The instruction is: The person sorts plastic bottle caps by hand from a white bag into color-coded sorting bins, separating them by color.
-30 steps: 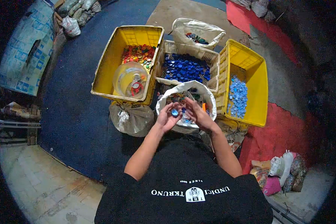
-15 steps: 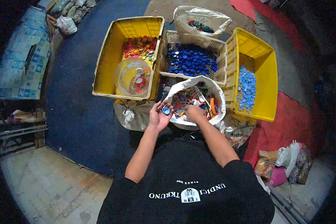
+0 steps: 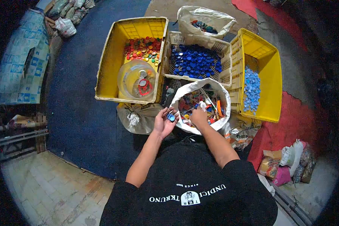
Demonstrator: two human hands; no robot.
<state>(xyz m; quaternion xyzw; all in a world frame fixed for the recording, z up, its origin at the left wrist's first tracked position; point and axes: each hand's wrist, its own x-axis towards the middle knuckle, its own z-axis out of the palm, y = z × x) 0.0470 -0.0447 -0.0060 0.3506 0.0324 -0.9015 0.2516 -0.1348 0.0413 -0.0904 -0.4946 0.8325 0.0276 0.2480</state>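
Note:
My left hand (image 3: pixel 165 122) is palm up at the left rim of a white sack (image 3: pixel 226 98), with blue caps (image 3: pixel 171 117) resting in its curled fingers. Inside the sack's mouth, my right hand (image 3: pixel 199 116) reaches into mixed coloured caps and plastic pieces (image 3: pixel 211 101). Its fingers are bent around or beside a small white piece (image 3: pixel 203 106); whether it is gripped is hard to tell. An orange strip (image 3: pixel 219 108) stands near the sack's right side.
Behind the sack, a white crate (image 3: pixel 224 80) holds dark blue caps. A yellow crate (image 3: pixel 104 71) at left has red and yellow caps and a clear round container (image 3: pixel 126 81). Another yellow crate (image 3: pixel 269 83) at right holds light blue caps. Another open sack (image 3: pixel 224 22) stands behind.
My right hand has shifted slightly within the sack, and a white piece now shows by its fingers. The view has shifted slightly, and the fingers of my left hand are more curled.

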